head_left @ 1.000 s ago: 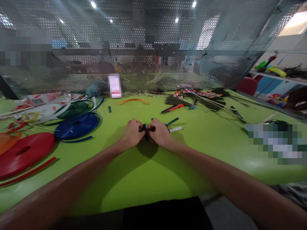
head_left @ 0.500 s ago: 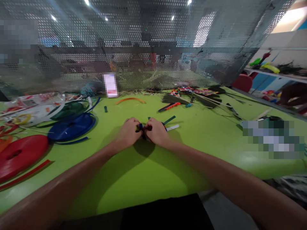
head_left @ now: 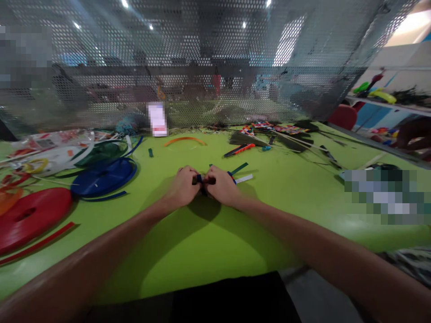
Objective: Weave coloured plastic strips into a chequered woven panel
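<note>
Close together above the green table, my left hand [head_left: 186, 186] and my right hand [head_left: 222, 186] both pinch a small piece of woven strips. A dark blue strip [head_left: 199, 178] of it shows between my fingertips. Out past the right hand stick a green strip end [head_left: 240, 168] and a white strip end [head_left: 244, 179]. Most of the woven piece is hidden by my fingers, so its shape cannot be made out.
To the left lie a blue strip roll [head_left: 104, 177], a red strip roll [head_left: 37, 215] and a green strip roll [head_left: 104, 154]. An orange strip [head_left: 185, 138] and an orange-black cutter [head_left: 239, 150] lie beyond my hands. A phone [head_left: 157, 119] leans on the perforated metal screen [head_left: 202, 103].
The whole view has shifted slightly, so things sit a little further right. My hands keep nearly the same pinch on the woven strips.
</note>
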Motion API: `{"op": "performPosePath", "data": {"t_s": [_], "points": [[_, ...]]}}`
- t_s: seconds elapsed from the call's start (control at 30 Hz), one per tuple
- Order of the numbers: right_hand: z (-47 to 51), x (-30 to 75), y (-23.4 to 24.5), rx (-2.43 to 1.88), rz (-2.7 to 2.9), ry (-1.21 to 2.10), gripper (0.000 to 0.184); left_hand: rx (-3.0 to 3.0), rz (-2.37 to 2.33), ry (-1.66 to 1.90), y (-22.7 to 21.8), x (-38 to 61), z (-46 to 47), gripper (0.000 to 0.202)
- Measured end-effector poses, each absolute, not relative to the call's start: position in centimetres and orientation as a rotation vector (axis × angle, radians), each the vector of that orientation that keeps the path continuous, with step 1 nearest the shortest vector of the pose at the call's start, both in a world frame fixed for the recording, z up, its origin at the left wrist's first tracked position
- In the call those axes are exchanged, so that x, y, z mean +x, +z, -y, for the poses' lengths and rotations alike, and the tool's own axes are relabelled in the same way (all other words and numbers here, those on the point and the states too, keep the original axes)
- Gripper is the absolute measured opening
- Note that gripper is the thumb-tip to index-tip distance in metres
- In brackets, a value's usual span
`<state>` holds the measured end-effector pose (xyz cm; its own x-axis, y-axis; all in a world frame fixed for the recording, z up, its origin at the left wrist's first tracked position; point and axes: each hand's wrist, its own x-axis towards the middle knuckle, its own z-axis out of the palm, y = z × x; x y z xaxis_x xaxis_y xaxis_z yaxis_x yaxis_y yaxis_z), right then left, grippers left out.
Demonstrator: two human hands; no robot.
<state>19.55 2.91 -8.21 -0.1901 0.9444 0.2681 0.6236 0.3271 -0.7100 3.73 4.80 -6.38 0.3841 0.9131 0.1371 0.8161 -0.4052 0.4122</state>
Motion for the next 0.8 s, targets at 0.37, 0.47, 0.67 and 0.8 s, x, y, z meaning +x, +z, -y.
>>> {"op": "performPosePath", "data": {"t_s": [0.37,0.47,0.67,0.8], "points": [[-2.6,19.5,-7.8,-1.326,1.857,0.661,0.022,2.361,-1.424,0.543,-6.2,3.2,-5.1,0.014],[-2.7,19.6,-7.8,-1.342,1.814,0.638,0.022,2.355,-1.406,0.542,-6.2,3.0,-5.4,0.014],[-3.1,20.0,-8.2,-1.318,1.699,0.684,0.017,2.328,-1.415,0.580,-6.1,2.5,-6.0,0.014],[-3.3,20.9,-7.1,-1.243,1.666,0.802,0.015,2.326,-1.431,0.647,-5.6,1.7,-6.4,0.025]]}}
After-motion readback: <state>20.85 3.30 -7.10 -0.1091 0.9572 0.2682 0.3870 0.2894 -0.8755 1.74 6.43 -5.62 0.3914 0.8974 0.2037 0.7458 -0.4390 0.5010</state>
